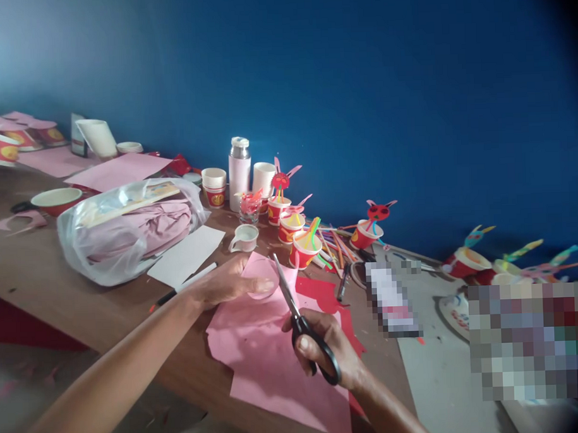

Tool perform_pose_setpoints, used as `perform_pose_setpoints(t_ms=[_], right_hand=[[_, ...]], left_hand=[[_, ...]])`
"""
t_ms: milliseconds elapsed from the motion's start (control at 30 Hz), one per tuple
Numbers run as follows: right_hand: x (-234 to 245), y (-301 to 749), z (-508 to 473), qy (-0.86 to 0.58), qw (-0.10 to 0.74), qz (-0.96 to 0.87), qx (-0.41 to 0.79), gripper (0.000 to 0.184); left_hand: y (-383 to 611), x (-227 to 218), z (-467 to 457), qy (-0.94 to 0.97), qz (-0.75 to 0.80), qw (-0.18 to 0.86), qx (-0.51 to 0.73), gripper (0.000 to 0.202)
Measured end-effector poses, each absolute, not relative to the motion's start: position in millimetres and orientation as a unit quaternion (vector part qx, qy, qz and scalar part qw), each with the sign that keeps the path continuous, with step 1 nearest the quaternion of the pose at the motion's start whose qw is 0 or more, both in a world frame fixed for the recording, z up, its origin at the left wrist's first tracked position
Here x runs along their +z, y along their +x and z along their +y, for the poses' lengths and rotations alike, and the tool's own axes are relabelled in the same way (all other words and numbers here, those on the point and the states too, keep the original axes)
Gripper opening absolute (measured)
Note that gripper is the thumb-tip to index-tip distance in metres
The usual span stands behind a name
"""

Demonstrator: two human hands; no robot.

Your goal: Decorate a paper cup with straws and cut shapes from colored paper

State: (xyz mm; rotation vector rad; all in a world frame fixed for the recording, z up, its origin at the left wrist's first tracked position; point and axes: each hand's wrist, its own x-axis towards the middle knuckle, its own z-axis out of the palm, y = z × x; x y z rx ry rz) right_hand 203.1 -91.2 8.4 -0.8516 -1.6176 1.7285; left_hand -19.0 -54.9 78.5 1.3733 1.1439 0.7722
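Note:
Between thumb and fingers, my left hand (232,283) pinches a small piece of pink paper (260,269) with a curved line on it. My right hand (329,341) grips black-handled scissors (297,314), their blades pointing up and away beside the piece's right edge. I cannot make out whether the blades touch the paper. Under both hands lies a larger pink sheet (285,374) with uneven edges, partly over red paper (320,297). A white marker (196,276) rests by my left wrist, near a white sheet (188,255).
A plastic bag (128,231) with pink cloth lies left. Behind stand a flask (240,174), stacked paper cups (214,186), a small white cup (245,237) and red cups (305,249) holding paper figures and pipe cleaners. A phone (391,298) lies right. A blue wall (361,100) rises behind.

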Motion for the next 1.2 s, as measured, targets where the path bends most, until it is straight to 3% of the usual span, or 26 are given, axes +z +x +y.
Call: perform_pose_setpoints(t_ms=[400,1200], right_hand=[[-18,205,-83,-0.330,0.318,-0.576,0.677,0.050],[-17,196,-86,-0.358,0.312,-0.600,0.644,0.049]], left_hand=[[-20,46,-34,0.584,0.482,0.586,0.290,0.037],[-24,44,-43,0.554,0.561,0.544,0.288,0.041]])
